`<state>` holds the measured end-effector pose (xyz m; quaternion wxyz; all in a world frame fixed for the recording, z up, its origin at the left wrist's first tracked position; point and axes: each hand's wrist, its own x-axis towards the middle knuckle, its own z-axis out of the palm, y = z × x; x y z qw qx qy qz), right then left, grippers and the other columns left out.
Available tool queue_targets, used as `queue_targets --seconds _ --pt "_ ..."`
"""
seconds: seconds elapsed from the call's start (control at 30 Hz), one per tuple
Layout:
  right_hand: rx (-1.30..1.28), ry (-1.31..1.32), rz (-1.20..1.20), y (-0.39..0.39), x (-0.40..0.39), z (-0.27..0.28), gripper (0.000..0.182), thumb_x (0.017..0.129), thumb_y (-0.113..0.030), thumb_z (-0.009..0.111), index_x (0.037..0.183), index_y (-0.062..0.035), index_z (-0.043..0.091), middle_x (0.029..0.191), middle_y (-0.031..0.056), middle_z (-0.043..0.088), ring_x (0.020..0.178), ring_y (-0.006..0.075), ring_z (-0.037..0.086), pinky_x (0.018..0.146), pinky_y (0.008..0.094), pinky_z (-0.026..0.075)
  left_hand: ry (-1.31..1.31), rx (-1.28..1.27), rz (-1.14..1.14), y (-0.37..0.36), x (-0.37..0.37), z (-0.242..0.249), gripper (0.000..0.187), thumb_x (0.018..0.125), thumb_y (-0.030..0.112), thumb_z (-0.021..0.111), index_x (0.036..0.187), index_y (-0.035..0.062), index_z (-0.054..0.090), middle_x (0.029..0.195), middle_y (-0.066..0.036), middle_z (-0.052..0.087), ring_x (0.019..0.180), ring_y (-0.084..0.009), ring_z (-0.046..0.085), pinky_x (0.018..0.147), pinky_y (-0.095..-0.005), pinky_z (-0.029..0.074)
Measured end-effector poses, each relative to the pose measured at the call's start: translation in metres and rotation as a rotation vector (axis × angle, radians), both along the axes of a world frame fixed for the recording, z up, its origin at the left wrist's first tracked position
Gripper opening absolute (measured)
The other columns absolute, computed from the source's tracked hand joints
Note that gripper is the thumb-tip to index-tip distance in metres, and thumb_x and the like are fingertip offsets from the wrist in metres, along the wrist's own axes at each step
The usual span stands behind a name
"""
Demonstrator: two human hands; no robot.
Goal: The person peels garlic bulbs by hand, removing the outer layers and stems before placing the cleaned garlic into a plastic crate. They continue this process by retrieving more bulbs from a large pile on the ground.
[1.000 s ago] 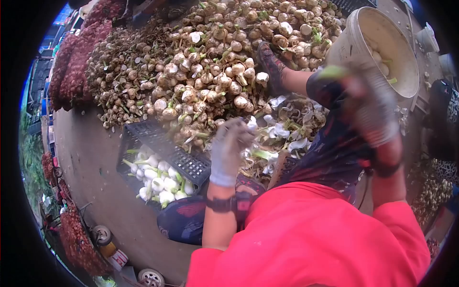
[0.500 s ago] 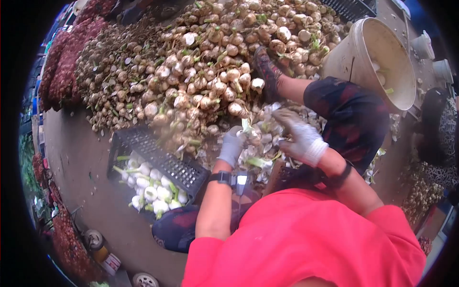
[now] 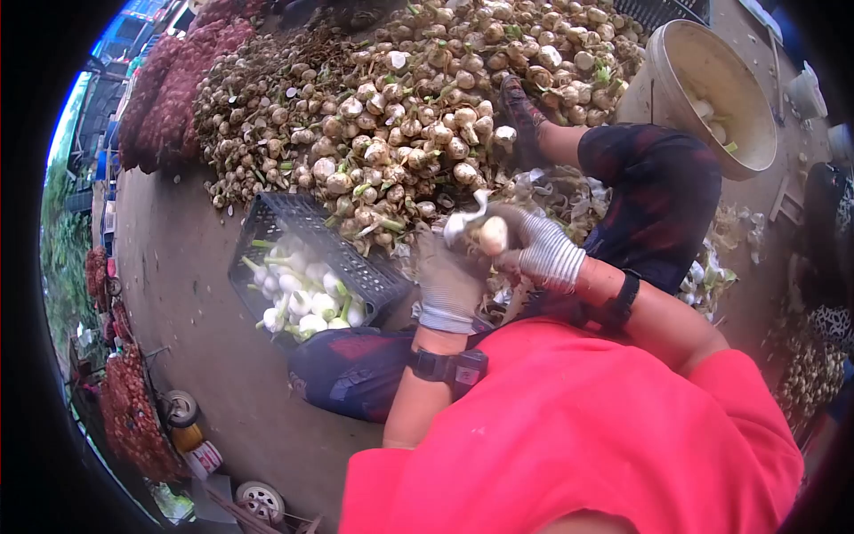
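A pale bulb (image 3: 493, 236) with a strip of loose white skin sits between my two gloved hands, above scattered peelings. My right hand (image 3: 538, 245) is wrapped round it from the right. Close on its left is my left hand (image 3: 449, 271), blurred, its fingers smeared so that their grip does not show. Beyond my hands spreads a large heap of unpeeled bulbs (image 3: 382, 133) with roots and stems. To the left, a black crate (image 3: 356, 271) holds white peeled bulbs (image 3: 307, 294) with green stems.
A white bucket (image 3: 658, 84) with a few bulbs leans at the upper right, near my bent leg (image 3: 663, 187). Red net sacks (image 3: 182, 93) lie at the upper left. A wheeled cart (image 3: 260, 501) stands at the lower left. Another dark crate (image 3: 667, 11) is at the top.
My hands have come closer together, and the right hand has closed on the bulb. The left hand has turned. The whole view has shifted, with the crate and heap now farther right.
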<state>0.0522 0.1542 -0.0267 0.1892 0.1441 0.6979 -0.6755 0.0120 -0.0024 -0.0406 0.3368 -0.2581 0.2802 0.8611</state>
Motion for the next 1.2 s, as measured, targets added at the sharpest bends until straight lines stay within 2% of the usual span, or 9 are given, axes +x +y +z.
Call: queue_targets --seconds 0.17,0.3,0.37,0.43,0.57,1.03,1.07,1.13,1.2 --pt "0.763 0.734 -0.049 0.003 0.001 -0.001 0.055 0.064 -0.005 0.069 0.117 -0.0043 0.054 0.108 0.0225 0.058 0.099 0.0384 0.058 0.083 0.0423 0.049 0.227 -0.360 -0.322 0.001 0.014 0.018 0.054 0.096 0.048 0.040 0.130 0.0070 0.043 0.118 -0.010 0.052 0.102 -0.0215 0.054 0.083 -0.0381 0.047" --pt "0.359 0.477 0.114 -0.001 0.012 0.011 0.056 0.071 -0.006 0.069 0.124 -0.0036 0.051 0.106 0.0179 0.058 0.091 0.0320 0.062 0.076 0.0399 0.052 0.474 -0.337 -0.268 0.006 0.013 0.014 0.052 0.088 0.021 0.059 0.134 0.0029 0.041 0.112 -0.009 0.055 0.091 -0.0146 0.058 0.076 -0.0288 0.052" --pt "-0.315 0.156 -0.295 0.007 0.007 0.023 0.048 0.080 -0.010 0.066 0.126 -0.0022 0.051 0.107 0.0123 0.058 0.078 0.0186 0.063 0.064 0.0321 0.053 0.406 -0.402 -0.278 -0.001 0.012 0.016 0.057 0.082 0.009 0.065 0.133 -0.0007 0.042 0.112 -0.008 0.055 0.093 -0.0143 0.058 0.079 -0.0249 0.051" --pt "-0.266 0.066 -0.409 0.031 -0.001 0.023 0.036 0.088 -0.016 0.061 0.121 -0.0027 0.057 0.089 0.0046 0.062 0.066 0.0102 0.060 0.054 0.0234 0.049 0.827 -0.882 -0.374 -0.003 0.015 0.011 0.055 0.078 0.004 0.066 0.129 -0.0021 0.046 0.104 -0.006 0.058 0.092 -0.0128 0.056 0.079 -0.0252 0.048" --pt "-0.378 0.030 -0.152 0.012 -0.002 0.028 0.027 0.089 -0.020 0.061 0.105 0.0015 0.065 0.081 0.0036 0.065 0.067 0.0090 0.058 0.057 0.0262 0.048 1.406 -1.049 -0.482 0.003 0.010 0.042 0.063 0.070 0.003 0.070 0.129 0.0033 0.050 0.114 -0.014 0.056 0.105 -0.0214 0.055 0.090 -0.0297 0.046" --pt "-0.188 -0.032 -0.078 0.019 0.003 0.044 0.017 0.091 -0.012 0.051 0.092 0.0016 0.061 0.066 0.0056 0.061 0.049 0.0105 0.056 0.043 0.0255 0.045 1.564 -0.954 -0.441 -0.008 0.001 0.062 0.053 0.070 0.008 0.071 0.121 0.0043 0.056 0.108 -0.012 0.056 0.093 -0.0230 0.056 0.081 -0.0332 0.047" --pt "-0.101 0.107 0.004 0.022 0.002 0.043 0.018 0.089 -0.011 0.051 0.093 0.0019 0.062 0.066 0.0050 0.061 0.049 0.0099 0.056 0.043 0.0247 0.044 1.563 -0.954 -0.440 -0.008 0.002 0.061 0.053 0.070 0.008 0.071 0.121 0.0043 0.056 0.108 -0.012 0.056 0.093 -0.0230 0.056 0.081 -0.0332 0.047" --pt "-0.329 0.037 -0.043 0.022 0.003 0.046 0.023 0.084 -0.011 0.049 0.096 0.0026 0.063 0.065 0.0030 0.059 0.049 0.0083 0.054 0.043 0.0234 0.043 0.394 0.044 -0.355 -0.009 0.004 0.057 0.046 0.083 0.031 0.062 0.122 0.0070 0.053 0.106 -0.010 0.058 0.089 -0.0212 0.058 0.074 -0.0340 0.050" --pt "-0.375 0.000 -0.070 0.019 0.006 0.041 0.022 0.083 -0.011 0.052 0.097 0.0015 0.064 0.068 0.0023 0.060 0.053 0.0082 0.054 0.047 0.0233 0.043 0.250 0.003 -0.317 -0.009 0.002 0.042 0.045 0.087 0.038 0.056 0.120 0.0078 0.053 0.103 -0.008 0.058 0.085 -0.0204 0.059 0.069 -0.0336 0.050"
